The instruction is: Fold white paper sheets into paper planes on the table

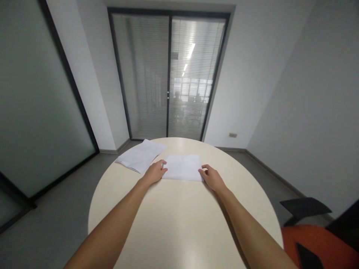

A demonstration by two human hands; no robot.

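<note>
A folded white paper sheet (183, 167) lies flat on a round cream table (179, 220). My left hand (155, 172) rests at the sheet's left edge, fingers curled and pinching that edge. My right hand (212, 178) sits at the lower right corner, fingertips pinched on the paper. Both forearms stretch out across the table toward it.
A stack of white sheets (141, 155) lies at the table's far left edge, beside my left hand. An orange and black chair (319, 239) stands at the lower right. Glass doors with blinds (168, 74) are behind the table; grey floor surrounds it.
</note>
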